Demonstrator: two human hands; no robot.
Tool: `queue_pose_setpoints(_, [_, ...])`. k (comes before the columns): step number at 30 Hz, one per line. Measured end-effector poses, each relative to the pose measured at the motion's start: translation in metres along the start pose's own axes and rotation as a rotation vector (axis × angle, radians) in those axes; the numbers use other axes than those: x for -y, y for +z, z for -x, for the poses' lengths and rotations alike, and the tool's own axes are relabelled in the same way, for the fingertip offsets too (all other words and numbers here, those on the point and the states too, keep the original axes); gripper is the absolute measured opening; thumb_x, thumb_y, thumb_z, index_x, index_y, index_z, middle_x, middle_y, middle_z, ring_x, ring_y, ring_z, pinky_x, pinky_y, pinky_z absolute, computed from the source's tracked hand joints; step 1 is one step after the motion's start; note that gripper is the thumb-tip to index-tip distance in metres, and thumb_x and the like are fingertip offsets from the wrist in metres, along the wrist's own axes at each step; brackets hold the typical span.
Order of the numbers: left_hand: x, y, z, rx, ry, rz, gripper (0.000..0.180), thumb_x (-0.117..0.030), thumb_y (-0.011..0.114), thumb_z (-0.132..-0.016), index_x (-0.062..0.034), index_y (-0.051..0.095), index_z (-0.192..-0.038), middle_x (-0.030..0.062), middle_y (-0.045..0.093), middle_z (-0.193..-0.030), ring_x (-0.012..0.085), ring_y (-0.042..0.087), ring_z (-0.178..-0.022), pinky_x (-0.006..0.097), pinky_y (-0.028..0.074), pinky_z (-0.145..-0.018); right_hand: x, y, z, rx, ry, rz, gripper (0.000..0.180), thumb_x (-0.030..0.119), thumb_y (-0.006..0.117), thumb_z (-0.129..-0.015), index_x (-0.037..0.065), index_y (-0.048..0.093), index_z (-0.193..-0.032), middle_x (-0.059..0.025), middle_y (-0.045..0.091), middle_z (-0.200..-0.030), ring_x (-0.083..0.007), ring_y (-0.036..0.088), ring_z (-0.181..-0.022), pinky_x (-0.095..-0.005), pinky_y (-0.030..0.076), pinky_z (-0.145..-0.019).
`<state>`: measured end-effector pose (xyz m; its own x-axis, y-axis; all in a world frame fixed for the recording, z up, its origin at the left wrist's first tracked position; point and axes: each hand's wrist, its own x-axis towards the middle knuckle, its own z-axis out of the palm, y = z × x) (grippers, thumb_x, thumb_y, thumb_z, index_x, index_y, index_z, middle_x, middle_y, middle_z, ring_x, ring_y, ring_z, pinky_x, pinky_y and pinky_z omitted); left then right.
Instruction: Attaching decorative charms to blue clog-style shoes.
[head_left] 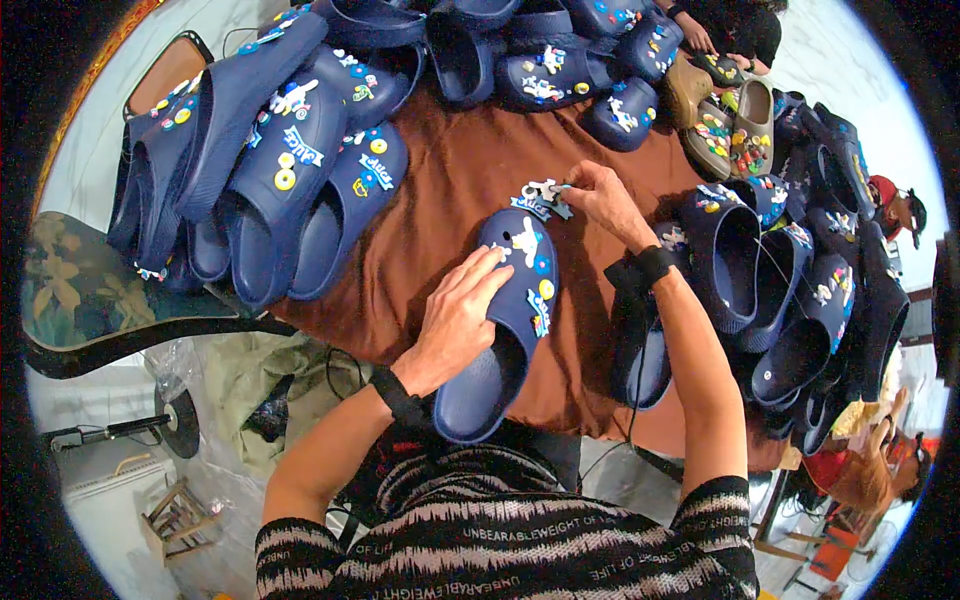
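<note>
A navy blue clog [514, 300] lies in front of me on a brown cloth, its toe pointing away and its open heel toward me. White, blue and yellow shoe charms [525, 243] are set in its upper, and one dark hole shows near the toe. My left hand [455, 320] grips the clog from the left, fingers stretched over its upper; the thumb is hidden. Just beyond the toe, my right hand [606, 207] is closed in a pinch on a small white-and-blue shoe charm [541, 197], partly covered by the fingertips.
Navy clogs with charms [290, 150] are heaped at the left, with more along the far side [550, 75] and at the right [720, 250]. Olive-brown clogs [752, 125] stand at the far right, near another person's hands [695, 35]. The brown cloth [440, 180] is wrinkled.
</note>
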<state>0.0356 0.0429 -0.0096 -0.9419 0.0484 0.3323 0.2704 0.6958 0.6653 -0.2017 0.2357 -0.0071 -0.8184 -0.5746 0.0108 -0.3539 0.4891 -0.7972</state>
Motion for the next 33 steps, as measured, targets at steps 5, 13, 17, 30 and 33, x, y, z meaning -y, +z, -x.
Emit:
queue_pose_setpoints(5, [-0.001,0.003,-0.001,-0.016,0.01,0.001,0.063,0.015,0.051,-0.062,0.001,0.062,-0.123,0.0207,0.055,-0.14,0.0382,0.045,-0.138,0.047,0.037,-0.115,0.015,0.013,-0.007,0.027,-0.043,-0.067,0.016,0.013,0.072,-0.086,0.0,0.063,-0.091,-0.0036,0.065,-0.077,-0.0119,0.061,-0.075,-0.03,0.05,-0.067])
queue_pose_setpoints(13, [0.002,0.005,0.001,-0.026,0.005,-0.006,0.06,0.014,0.052,-0.063,0.0011,0.063,-0.121,0.0205,0.055,-0.14,0.0394,0.046,-0.136,0.047,0.037,-0.114,0.058,0.037,0.002,0.362,-0.1,-0.174,0.013,0.01,0.068,-0.092,0.0,0.071,-0.1,-0.0009,0.068,-0.083,-0.0089,0.06,-0.078,-0.0292,0.05,-0.07])
queue_pose_setpoints(17, [0.001,0.004,0.0,-0.037,0.004,-0.013,0.06,0.014,0.052,-0.063,0.0007,0.063,-0.12,0.0205,0.055,-0.14,0.0397,0.047,-0.136,0.048,0.038,-0.114,0.065,0.052,0.007,0.323,-0.234,-0.061,0.015,0.016,0.069,-0.09,0.001,0.072,-0.094,-0.0068,0.071,-0.078,-0.014,0.065,-0.072,-0.0327,0.052,-0.067])
queue_pose_setpoints(30, [0.001,0.005,0.001,-0.059,0.015,-0.014,0.058,0.014,0.052,-0.064,-0.001,0.064,-0.119,0.0188,0.056,-0.138,0.0385,0.047,-0.135,0.046,0.04,-0.113,0.028,0.022,0.0,-0.054,-0.126,0.179,0.017,0.009,0.069,-0.085,-0.002,0.067,-0.098,-0.0197,0.071,-0.088,-0.0314,0.07,-0.084,-0.0417,0.053,-0.075])
queue_pose_setpoints(33, [0.001,0.006,0.0,-0.057,0.02,-0.016,0.058,0.014,0.052,-0.064,-0.0008,0.064,-0.118,0.019,0.056,-0.138,0.0388,0.047,-0.135,0.047,0.04,-0.112,0.023,0.018,0.0,-0.062,-0.147,0.142,0.018,0.01,0.07,-0.086,-0.001,0.066,-0.099,-0.0187,0.07,-0.086,-0.03,0.069,-0.082,-0.0408,0.053,-0.073])
